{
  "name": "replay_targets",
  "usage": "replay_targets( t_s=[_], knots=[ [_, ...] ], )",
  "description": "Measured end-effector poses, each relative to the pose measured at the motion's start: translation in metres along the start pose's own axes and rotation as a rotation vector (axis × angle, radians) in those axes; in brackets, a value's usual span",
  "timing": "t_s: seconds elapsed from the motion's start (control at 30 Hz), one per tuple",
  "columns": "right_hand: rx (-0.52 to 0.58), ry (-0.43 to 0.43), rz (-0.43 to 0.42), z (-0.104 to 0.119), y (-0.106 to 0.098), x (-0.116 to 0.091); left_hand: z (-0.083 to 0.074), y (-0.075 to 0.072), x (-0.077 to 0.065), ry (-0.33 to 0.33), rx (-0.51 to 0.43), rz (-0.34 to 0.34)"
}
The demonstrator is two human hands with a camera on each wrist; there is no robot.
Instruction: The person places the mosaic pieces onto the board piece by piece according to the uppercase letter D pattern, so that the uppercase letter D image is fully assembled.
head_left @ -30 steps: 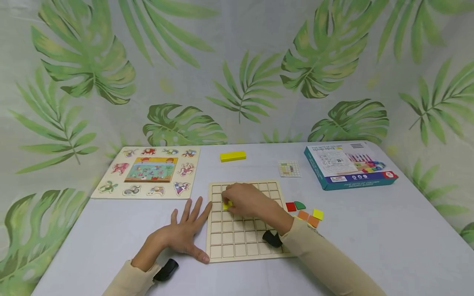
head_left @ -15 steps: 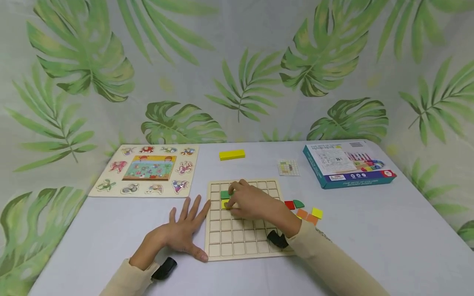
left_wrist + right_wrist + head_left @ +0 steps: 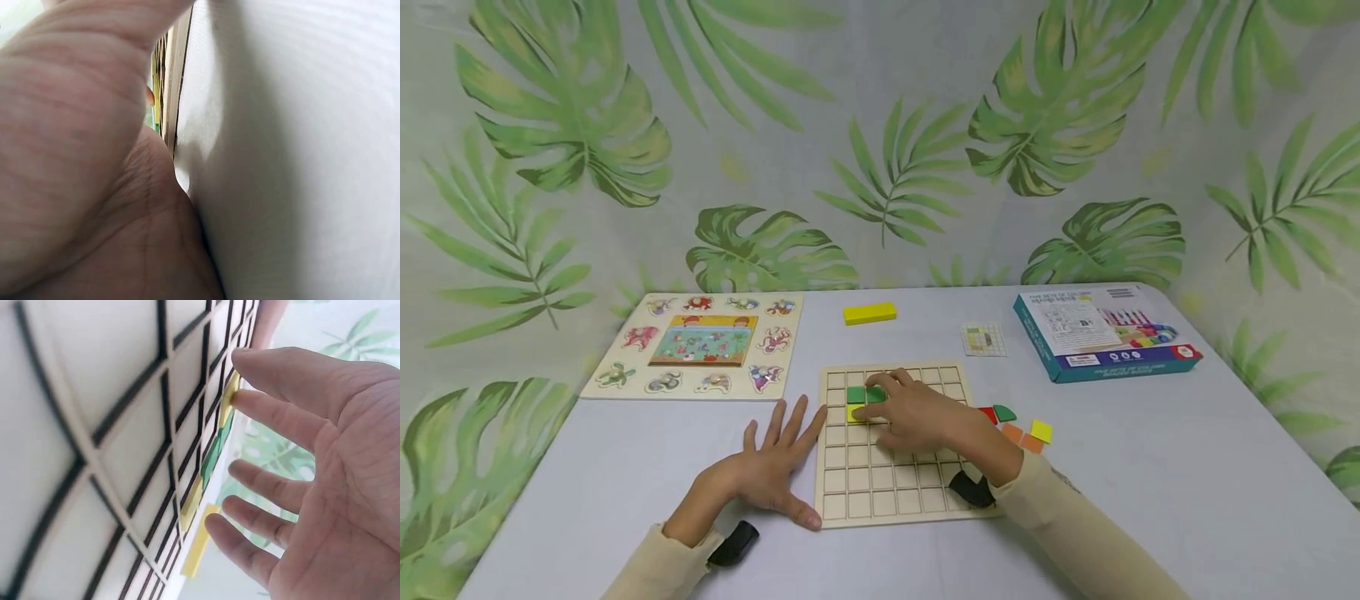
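Note:
A wooden grid board (image 3: 895,504) lies on the table. My right hand (image 3: 921,417) is over its upper part, fingers spread, the index fingertip on a yellow square tile (image 3: 853,413). In the right wrist view that fingertip presses on the yellow tile (image 3: 229,403) and the thumb stands apart from it. Two green tiles (image 3: 856,394) sit in the row behind, the right one partly hidden by my fingers. Another yellow tile (image 3: 191,503) shows past the green in the right wrist view. My left hand (image 3: 771,475) rests spread on the table, thumb and index fingertips at the board's left edge.
Right of the board lie loose tiles: a red square (image 3: 987,414), a green quarter-round (image 3: 1004,413), orange squares (image 3: 1032,443) and a yellow square (image 3: 1041,430). Behind are a yellow block (image 3: 870,313), a pattern card (image 3: 983,340), a sea-animal puzzle (image 3: 767,329) and a box (image 3: 1108,333).
My right fingers have uncurled from the yellow tile and spread, shifting slightly right, so the green tiles behind now show. The left hand stays in place.

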State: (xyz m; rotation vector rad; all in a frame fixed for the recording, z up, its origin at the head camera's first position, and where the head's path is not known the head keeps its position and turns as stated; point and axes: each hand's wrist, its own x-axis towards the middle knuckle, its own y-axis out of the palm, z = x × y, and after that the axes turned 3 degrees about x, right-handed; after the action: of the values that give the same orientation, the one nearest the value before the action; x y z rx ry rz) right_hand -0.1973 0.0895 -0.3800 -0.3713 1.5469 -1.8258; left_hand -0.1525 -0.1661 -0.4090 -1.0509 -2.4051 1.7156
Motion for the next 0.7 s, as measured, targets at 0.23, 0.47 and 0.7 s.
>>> replay_targets(
  t_s=[0.23,0.47,0.7],
  knots=[
    [0.063,-0.025,-0.056,-0.004,-0.002,-0.022,0.000,0.000,0.000,0.008,0.010,0.014],
    [0.093,-0.033,-0.111,-0.028,-0.006,-0.056,0.000,0.001,0.002,0.028,-0.005,-0.022],
    [0.146,0.056,-0.137,-0.059,-0.008,-0.091,-0.002,0.003,0.002,0.036,-0.027,-0.026]
  ],
)
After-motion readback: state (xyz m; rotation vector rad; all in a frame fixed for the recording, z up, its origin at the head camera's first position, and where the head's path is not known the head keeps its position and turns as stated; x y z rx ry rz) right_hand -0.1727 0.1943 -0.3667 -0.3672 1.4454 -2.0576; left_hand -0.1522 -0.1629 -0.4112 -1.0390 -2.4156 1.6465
